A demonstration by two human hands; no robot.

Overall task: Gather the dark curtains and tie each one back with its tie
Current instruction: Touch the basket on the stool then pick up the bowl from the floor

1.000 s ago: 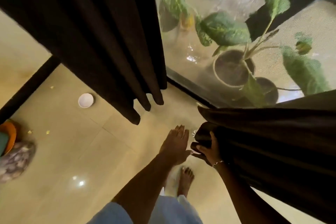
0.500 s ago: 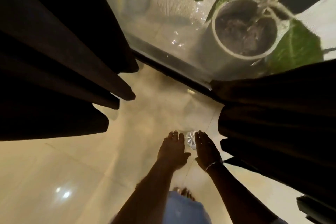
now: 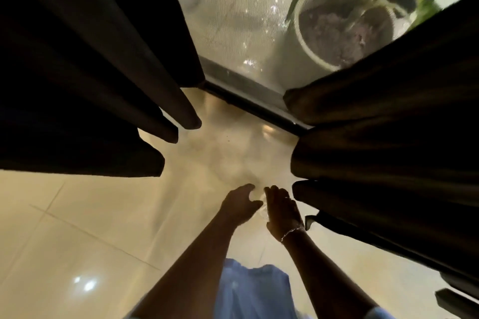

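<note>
Reaching lower than before, left hand (image 3: 239,202) and right hand (image 3: 281,208) open, holding nothing; two curtains (image 3: 85,65) hanging.

- The left curtain (image 3: 85,65) is dark, nearly black cloth that hangs in deep rounded folds. It fills the upper left of the view, and its lower hem ends above the floor in separate lobes.
- The right curtain (image 3: 394,137) is dark brown-black cloth, bunched in thick folds along the right side, with its hem edges turned toward the middle. It hangs loose, with no tie visible around it.
- An open gap lies between the two curtains.
</note>
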